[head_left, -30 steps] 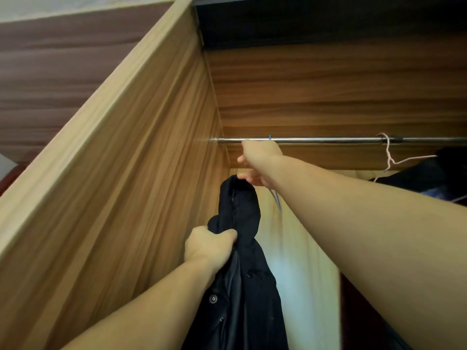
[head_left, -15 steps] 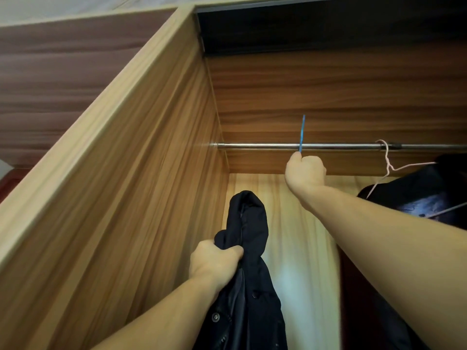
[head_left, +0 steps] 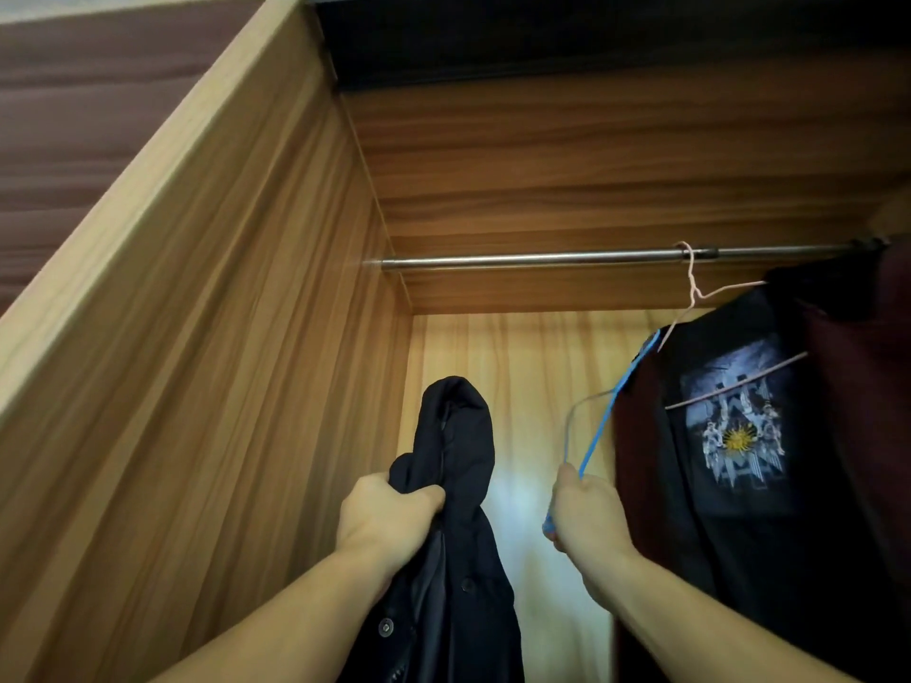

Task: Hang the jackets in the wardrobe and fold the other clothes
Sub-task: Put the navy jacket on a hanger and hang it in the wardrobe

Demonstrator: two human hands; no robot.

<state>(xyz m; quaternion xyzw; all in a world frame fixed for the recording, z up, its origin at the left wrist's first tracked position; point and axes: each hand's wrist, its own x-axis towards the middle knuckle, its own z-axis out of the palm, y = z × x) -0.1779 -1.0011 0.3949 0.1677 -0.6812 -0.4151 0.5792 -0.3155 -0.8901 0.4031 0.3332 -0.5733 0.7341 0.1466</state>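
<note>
Head view, tilted up into an open wooden wardrobe point(head_left: 207, 337). Left hand point(head_left: 389, 515) low and centre, fingers point(head_left: 424, 496) wrapped tight around a bunched fold of a black jacket point(head_left: 458, 485); collar end of that jacket bulging up above the fist, the rest hanging down past the forearm, dark buttons visible near the lower edge of the frame. Right hand point(head_left: 589, 515) just beside it to the right, fingers closed round the lower part of a blue hanger point(head_left: 609, 411), thin wire, tilted up and to the right, upper end close against the hanging clothes, free of the rail. Metal rail point(head_left: 532, 260) running horizontally across the upper back of the wardrobe, well above both hands, bare along its left stretch. On the right part of the rail, a pale pink hanger point(head_left: 692, 283) hooked over it, carrying a dark printed garment point(head_left: 739, 436) with a light graphic on its front. More dark reddish cloth point(head_left: 858, 386) at the far right, partly cut off by the frame. Black jacket in hand, off any hanger, left of the hanging clothes and apart from them.
</note>
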